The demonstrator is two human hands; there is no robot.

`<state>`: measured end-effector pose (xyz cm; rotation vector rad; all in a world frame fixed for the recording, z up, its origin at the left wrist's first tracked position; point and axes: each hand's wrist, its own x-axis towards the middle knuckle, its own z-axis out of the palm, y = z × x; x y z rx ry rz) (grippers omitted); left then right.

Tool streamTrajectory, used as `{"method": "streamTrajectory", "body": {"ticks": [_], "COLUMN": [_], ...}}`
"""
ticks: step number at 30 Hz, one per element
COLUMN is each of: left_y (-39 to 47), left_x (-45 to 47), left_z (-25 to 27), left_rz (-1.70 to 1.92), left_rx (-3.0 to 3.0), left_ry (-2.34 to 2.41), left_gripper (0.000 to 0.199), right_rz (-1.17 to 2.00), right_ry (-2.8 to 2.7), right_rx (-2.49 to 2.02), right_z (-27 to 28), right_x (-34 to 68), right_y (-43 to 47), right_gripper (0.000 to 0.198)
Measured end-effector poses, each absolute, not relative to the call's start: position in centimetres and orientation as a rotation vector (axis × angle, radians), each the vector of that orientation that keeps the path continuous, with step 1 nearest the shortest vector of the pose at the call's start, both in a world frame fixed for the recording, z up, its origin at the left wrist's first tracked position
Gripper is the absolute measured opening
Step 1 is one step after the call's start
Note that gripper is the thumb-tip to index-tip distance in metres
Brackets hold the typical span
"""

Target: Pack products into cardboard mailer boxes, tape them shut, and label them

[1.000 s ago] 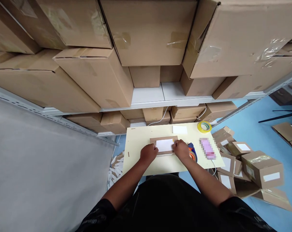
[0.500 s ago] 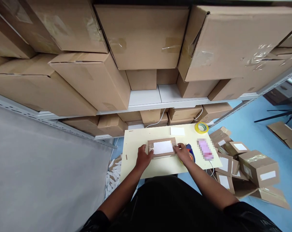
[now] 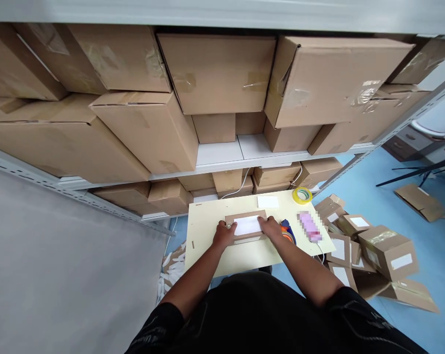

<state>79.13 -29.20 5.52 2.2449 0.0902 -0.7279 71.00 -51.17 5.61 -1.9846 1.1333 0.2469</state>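
Note:
A small cardboard box (image 3: 242, 216) with a white label (image 3: 247, 225) on its top face is between my hands over the pale yellow table (image 3: 207, 255). My left hand (image 3: 224, 234) grips the box's left end, its thumb on the top near the label. At the right end my right hand (image 3: 271, 228) holds the box the same way, thumb on the label's edge. Fingers on the far sides are partly hidden. Close by my right hand lies a blue and orange tape dispenser (image 3: 287, 231), partly covered by my forearm.
On the table are a yellow tape roll (image 3: 302, 195), a stack of white labels (image 3: 268, 202) and a blurred pink item (image 3: 309, 226) with a cable. Shelves (image 3: 222, 166) full of cartons rise behind. Several labelled boxes (image 3: 388, 253) lie on the blue floor at right.
Both thumbs have moved onto the top of the box, and my right hand has closed further over its right end. The head view has shifted, showing more of the upper shelf.

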Motion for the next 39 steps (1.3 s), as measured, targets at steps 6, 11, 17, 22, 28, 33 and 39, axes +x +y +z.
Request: {"method": "streamTrajectory", "body": {"ticks": [6, 11, 17, 22, 28, 33, 39], "left_y": [-27.4, -25.9, -24.4, -24.7, -27.3, -31.9, -41.1], "left_x": [78.1, 78.4, 79.4, 79.5, 79.2, 78.0, 73.5], "left_z": [6.1, 6.9, 9.4, 12.9, 16.7, 19.6, 22.6], "left_rz": [-0.715, -0.593, -0.437, -0.379, -0.313, -0.293, -0.309], "left_rx": [2.058, 2.006, 1.951, 1.883, 1.862, 1.89, 1.882], "left_ry": [0.021, -0.126, -0.242, -0.281, -0.291, -0.379, -0.485], "left_gripper": [0.041, 0.042, 0.044, 0.047, 0.052, 0.051, 0.052], "right_rz": [0.126, -0.014, -0.221, -0.368, -0.493, -0.615, -0.782], "right_ry": [1.056, 1.034, 0.953, 0.902, 0.879, 0.898, 0.893], "right_rx": [-1.915, -1.882, -1.891, -1.863, -1.811, -1.732, -1.674], "right_z": [5.8, 7.5, 10.5, 13.6, 17.4, 18.7, 19.9], "right_x": [69.0, 68.4, 67.5, 66.1, 64.3, 61.6, 55.5], "right_y": [-50.3, -48.7, -46.5, -45.6, -46.9, -50.7, -58.4], "right_gripper": [0.048, 0.047, 0.049, 0.046, 0.044, 0.048, 0.046]}}
